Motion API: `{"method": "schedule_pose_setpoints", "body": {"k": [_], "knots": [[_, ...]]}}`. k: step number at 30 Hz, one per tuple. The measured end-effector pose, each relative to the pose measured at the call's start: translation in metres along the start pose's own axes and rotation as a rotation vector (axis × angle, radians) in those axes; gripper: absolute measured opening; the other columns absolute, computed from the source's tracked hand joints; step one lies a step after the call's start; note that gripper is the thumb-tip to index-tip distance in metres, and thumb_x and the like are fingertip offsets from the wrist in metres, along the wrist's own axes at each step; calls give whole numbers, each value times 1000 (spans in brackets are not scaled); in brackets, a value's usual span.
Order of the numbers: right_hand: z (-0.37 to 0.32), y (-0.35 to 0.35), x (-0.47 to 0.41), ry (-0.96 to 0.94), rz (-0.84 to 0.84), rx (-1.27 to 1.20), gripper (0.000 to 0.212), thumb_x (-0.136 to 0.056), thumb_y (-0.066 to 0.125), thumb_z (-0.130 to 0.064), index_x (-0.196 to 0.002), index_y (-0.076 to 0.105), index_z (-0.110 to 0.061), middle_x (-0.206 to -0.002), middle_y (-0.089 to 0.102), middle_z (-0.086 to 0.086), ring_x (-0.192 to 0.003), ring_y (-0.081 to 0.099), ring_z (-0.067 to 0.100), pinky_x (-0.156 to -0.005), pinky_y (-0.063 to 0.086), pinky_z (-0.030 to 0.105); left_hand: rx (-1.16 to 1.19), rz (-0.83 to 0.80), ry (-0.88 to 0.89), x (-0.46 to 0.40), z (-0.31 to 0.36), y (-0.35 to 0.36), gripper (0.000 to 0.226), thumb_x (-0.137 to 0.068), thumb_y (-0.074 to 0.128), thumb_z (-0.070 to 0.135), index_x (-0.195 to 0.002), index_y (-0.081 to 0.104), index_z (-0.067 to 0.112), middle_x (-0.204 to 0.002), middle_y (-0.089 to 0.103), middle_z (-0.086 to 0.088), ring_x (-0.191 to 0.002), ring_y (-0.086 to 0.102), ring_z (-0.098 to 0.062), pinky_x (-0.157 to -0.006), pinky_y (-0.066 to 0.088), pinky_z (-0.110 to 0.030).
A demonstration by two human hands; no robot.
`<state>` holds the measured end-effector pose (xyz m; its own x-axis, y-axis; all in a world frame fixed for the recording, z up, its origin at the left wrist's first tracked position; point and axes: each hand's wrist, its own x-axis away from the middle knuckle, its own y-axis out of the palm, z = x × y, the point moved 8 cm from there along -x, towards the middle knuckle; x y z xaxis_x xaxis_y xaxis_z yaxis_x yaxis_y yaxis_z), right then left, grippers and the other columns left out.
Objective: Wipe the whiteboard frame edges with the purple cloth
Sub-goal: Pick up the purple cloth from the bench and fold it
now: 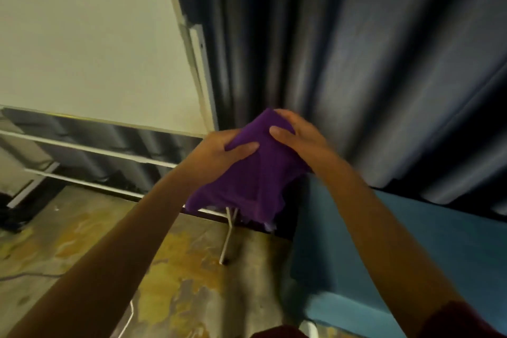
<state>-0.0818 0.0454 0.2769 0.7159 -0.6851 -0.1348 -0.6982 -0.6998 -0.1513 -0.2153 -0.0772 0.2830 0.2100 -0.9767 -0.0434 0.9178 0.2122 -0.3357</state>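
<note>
A purple cloth (255, 175) hangs bunched between both hands in the middle of the head view. My left hand (216, 155) grips its left side with the thumb laid across the fabric. My right hand (299, 140) holds its upper right part. The whiteboard (90, 41) fills the upper left, and its pale metal frame edge (199, 63) runs down the right side to the lower right corner, just left of the cloth. The cloth is apart from the frame, slightly to its right and nearer to me.
Dark blue-grey curtains (356, 63) hang behind and to the right. White stand rails (90, 149) and a thin white leg (227, 239) sit under the board. A teal surface (411, 241) lies at lower right. The floor (178, 269) is stained concrete.
</note>
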Motion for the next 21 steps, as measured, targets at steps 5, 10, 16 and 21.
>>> {"method": "schedule_pose_setpoints", "body": {"k": [5, 10, 16, 21], "knots": [[-6, 122, -17, 58, -192, -107, 52, -65, 86, -55, -113, 69, -42, -113, 73, -6, -103, 70, 14, -83, 57, 30, -3, 73, 42, 57, -2, -111, 20, -95, 69, 40, -97, 80, 23, -87, 81, 1, -78, 77, -11, -68, 60, -21], [-38, 262, -44, 58, -647, -75, 51, -80, 83, -31, -127, 64, -26, -125, 68, 4, -115, 65, 25, -90, 55, 33, -33, 242, 17, 118, -39, -216, 16, -96, 73, 27, -83, 77, 19, -72, 71, 9, -67, 64, -3, -62, 51, -18], [-66, 412, -94, 70, -667, -23, 44, -79, 79, -44, -119, 69, -29, -114, 73, -2, -105, 70, 20, -85, 56, 33, 34, 539, 18, 185, -75, -348, 9, -92, 73, 32, -92, 81, 29, -82, 80, 11, -75, 72, 1, -67, 59, -17], [-87, 531, -157, -56, -651, -19, 13, -84, 75, -31, -94, 77, -38, -96, 77, -10, -89, 73, 11, -66, 54, 17, -71, 663, -32, 231, -125, -459, 26, -87, 76, 43, -113, 76, 36, -105, 80, 12, -95, 74, -2, -84, 60, -21]]}}
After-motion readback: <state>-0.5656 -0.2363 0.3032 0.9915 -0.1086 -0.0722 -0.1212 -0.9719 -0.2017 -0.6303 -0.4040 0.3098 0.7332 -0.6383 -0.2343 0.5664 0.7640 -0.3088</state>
